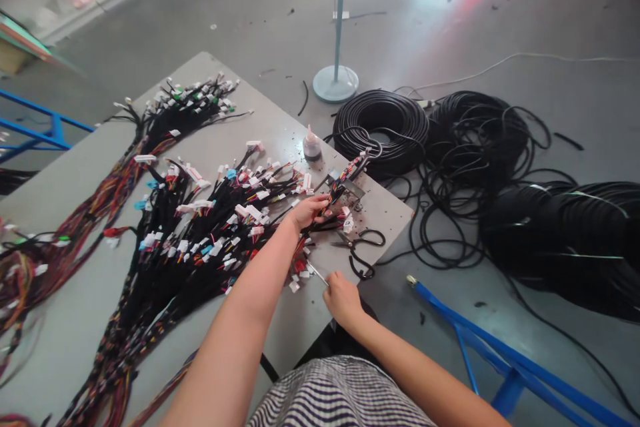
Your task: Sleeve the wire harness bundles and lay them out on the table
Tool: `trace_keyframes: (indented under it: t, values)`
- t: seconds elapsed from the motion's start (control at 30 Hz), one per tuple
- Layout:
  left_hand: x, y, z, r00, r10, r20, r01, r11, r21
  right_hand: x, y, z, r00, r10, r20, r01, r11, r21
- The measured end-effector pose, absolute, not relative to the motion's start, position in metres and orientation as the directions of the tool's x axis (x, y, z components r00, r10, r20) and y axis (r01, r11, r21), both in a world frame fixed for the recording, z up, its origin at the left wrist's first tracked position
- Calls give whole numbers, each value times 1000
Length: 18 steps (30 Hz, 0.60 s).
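My left hand (311, 211) is closed around a small bunch of coloured wires (341, 188) over the table's right corner. The wires' far ends point toward the coiled tubing. Lower down, my right hand (343, 297) grips a thin metal tool (318, 273) whose tip points up and left toward the connectors. Its exact kind cannot be made out. Black-handled scissors (369, 237) lie right of both hands. A dark metal piece (353, 191) sits beside the held wires. Wire harnesses (200, 227) with black sleeving and white connectors spread left of my hands.
On the grey table (290, 327) stands a small squeeze bottle (312, 147). Another harness bundle (175, 107) lies farther back. Black tubing coils (383, 121) cover the floor at right. A blue metal frame (480, 340) is near my right arm; a round-based stand (335, 83) rises beyond the table.
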State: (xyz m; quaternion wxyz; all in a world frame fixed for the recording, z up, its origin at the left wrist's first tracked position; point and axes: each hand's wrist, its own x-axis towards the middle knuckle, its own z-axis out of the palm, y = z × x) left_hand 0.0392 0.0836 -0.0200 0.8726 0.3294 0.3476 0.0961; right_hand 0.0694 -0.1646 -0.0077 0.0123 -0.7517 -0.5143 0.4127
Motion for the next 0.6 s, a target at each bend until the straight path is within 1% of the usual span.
trace_keyframes:
  t: [0.07, 0.13, 0.2, 0.23, 0.3, 0.33, 0.43, 0.6]
  values:
    - [40, 80, -16, 705, 434, -561, 77, 740, 668, 83, -183, -7, 165, 780, -603, 612, -561, -557]
    - [42, 76, -12, 667, 468, -580, 99, 716, 691, 108, -193, -2, 233, 778, -583, 373, -625, -685]
    - [43, 73, -8, 631, 497, -595, 113, 700, 705, 139, -189, 6, 381, 765, -519, 147, -604, -783]
    - [45, 71, -7, 616, 514, -597, 110, 694, 712, 155, -183, 12, 474, 743, -472, 78, -569, -818]
    - [47, 69, -5, 586, 552, -593, 98, 678, 728, 180, -166, 23, 617, 685, -388, 29, -512, -858]
    - [47, 67, -5, 575, 568, -589, 95, 669, 737, 188, -156, 27, 648, 667, -367, 23, -499, -866]
    - [49, 65, -5, 557, 599, -575, 107, 635, 765, 194, -136, 32, 640, 678, -363, 5, -476, -880]
    - [49, 63, -6, 538, 611, -581, 149, 609, 779, 179, -136, 23, 636, 681, -363, -35, -445, -895]
